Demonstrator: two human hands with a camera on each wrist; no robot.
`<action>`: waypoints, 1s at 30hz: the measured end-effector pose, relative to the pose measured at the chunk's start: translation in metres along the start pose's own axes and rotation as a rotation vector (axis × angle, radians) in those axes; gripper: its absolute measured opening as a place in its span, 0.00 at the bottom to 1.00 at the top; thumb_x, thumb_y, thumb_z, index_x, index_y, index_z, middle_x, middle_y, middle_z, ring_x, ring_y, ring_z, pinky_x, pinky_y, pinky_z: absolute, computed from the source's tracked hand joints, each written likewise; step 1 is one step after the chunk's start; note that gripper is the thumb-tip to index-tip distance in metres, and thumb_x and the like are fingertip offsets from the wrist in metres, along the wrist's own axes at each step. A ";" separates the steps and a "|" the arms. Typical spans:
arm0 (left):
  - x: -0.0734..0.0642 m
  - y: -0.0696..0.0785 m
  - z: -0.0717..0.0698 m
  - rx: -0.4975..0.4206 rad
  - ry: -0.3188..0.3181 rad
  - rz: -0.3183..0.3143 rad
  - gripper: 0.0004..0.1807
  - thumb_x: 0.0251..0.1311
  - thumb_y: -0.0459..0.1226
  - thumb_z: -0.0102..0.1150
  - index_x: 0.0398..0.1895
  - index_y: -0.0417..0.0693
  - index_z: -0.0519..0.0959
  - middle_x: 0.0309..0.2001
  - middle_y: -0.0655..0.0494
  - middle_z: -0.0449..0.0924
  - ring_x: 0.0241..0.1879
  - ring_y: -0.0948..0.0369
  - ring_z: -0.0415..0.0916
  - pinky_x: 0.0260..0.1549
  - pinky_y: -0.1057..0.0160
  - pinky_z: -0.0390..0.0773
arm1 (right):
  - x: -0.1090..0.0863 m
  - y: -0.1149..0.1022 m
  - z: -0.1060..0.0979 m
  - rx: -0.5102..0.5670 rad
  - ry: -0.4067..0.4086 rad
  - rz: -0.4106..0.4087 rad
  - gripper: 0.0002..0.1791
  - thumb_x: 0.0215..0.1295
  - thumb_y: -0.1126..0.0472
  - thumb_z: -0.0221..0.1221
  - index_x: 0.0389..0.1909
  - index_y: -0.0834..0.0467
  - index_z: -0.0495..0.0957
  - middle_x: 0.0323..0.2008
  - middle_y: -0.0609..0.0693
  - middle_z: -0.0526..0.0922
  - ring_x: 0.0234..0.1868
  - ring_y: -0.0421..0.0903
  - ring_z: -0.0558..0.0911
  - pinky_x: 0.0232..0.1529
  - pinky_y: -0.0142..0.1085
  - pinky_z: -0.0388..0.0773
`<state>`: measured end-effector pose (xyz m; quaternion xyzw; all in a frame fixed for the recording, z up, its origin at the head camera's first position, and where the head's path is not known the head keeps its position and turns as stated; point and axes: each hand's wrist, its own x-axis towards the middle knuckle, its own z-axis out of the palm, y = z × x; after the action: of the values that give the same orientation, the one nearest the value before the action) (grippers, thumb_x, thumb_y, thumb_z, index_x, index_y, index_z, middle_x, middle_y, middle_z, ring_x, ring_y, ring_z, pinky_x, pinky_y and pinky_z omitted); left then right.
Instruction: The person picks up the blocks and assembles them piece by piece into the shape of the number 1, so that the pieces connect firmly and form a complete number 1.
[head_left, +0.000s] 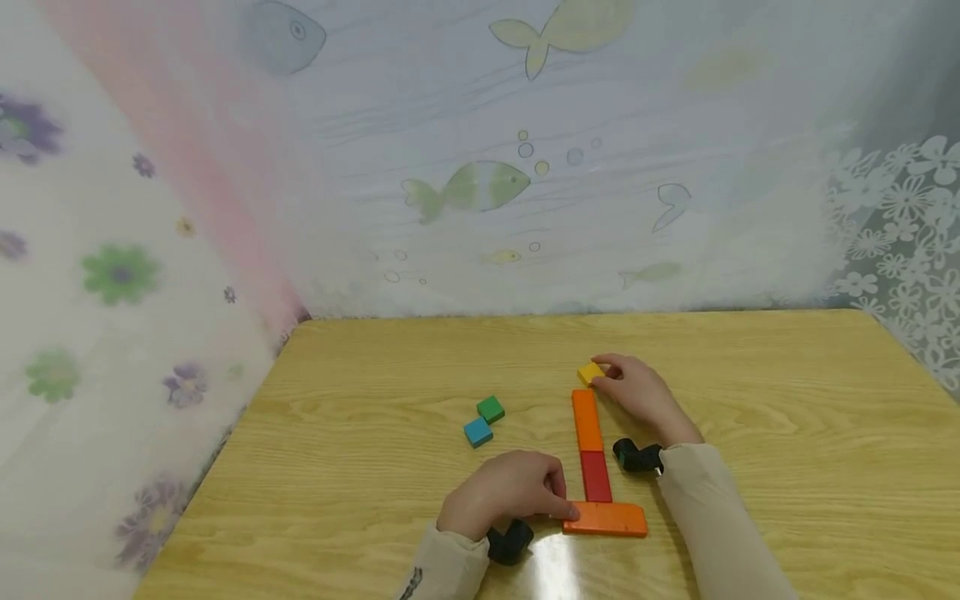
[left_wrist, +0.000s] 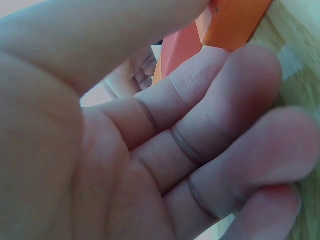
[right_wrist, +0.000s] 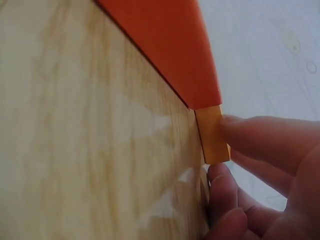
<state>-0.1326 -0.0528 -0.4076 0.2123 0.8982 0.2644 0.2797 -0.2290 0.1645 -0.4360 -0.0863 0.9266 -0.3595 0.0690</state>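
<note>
In the head view my right hand [head_left: 641, 392] pinches a yellow square block [head_left: 589, 372] at the far end of a row of flat blocks. The right wrist view shows thumb and fingers on the yellow block [right_wrist: 212, 134], right against the orange block's end [right_wrist: 175, 55]. That long orange block [head_left: 587, 421] meets a red block [head_left: 596, 477], which reaches a crosswise orange block [head_left: 611, 519] nearest me. My left hand [head_left: 513, 487] holds this crosswise block's left end between thumb and curled fingers; the left wrist view shows its orange corner [left_wrist: 230, 22] by the fingertips.
A green block [head_left: 491, 409] and a blue block [head_left: 477, 432] lie with corners close together, left of the row. The wooden table [head_left: 360, 367] runs back to a fish-patterned curtain [head_left: 465, 242]. Black wrist cameras [head_left: 637, 457] sit below both hands.
</note>
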 end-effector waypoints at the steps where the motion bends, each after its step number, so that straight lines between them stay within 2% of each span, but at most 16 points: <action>1: 0.000 0.000 0.000 0.004 0.003 0.003 0.13 0.45 0.53 0.63 0.20 0.59 0.74 0.17 0.64 0.72 0.17 0.65 0.67 0.18 0.67 0.65 | 0.001 0.000 0.000 -0.009 0.005 -0.003 0.24 0.63 0.54 0.52 0.59 0.57 0.66 0.45 0.58 0.74 0.41 0.52 0.72 0.44 0.48 0.67; 7: 0.002 0.001 -0.001 0.013 0.014 0.009 0.13 0.45 0.54 0.64 0.20 0.59 0.74 0.17 0.64 0.72 0.17 0.65 0.67 0.19 0.67 0.65 | 0.005 0.000 -0.001 -0.035 0.016 -0.017 0.23 0.63 0.52 0.52 0.58 0.56 0.68 0.45 0.57 0.75 0.41 0.52 0.73 0.44 0.49 0.67; 14: 0.001 0.000 0.000 0.003 0.001 -0.003 0.13 0.45 0.54 0.63 0.20 0.59 0.74 0.17 0.64 0.72 0.17 0.65 0.66 0.18 0.67 0.65 | 0.006 -0.001 0.002 -0.037 -0.003 0.004 0.24 0.62 0.49 0.53 0.57 0.53 0.69 0.43 0.54 0.76 0.39 0.49 0.74 0.41 0.46 0.69; 21: 0.000 0.001 -0.003 0.012 0.010 0.011 0.13 0.45 0.53 0.64 0.20 0.59 0.74 0.17 0.64 0.72 0.17 0.65 0.67 0.19 0.67 0.65 | 0.006 -0.006 0.001 -0.008 -0.015 -0.016 0.23 0.63 0.50 0.53 0.57 0.52 0.69 0.47 0.55 0.74 0.42 0.51 0.73 0.42 0.46 0.68; 30: -0.001 0.001 0.000 0.010 0.006 0.001 0.13 0.45 0.53 0.64 0.20 0.59 0.74 0.17 0.64 0.72 0.18 0.66 0.66 0.19 0.67 0.64 | 0.004 -0.005 0.003 -0.015 -0.044 -0.031 0.21 0.63 0.54 0.53 0.56 0.54 0.70 0.42 0.54 0.75 0.40 0.50 0.73 0.42 0.46 0.68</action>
<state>-0.1320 -0.0524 -0.4064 0.2133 0.9002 0.2609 0.2757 -0.2318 0.1578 -0.4350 -0.1093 0.9260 -0.3515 0.0833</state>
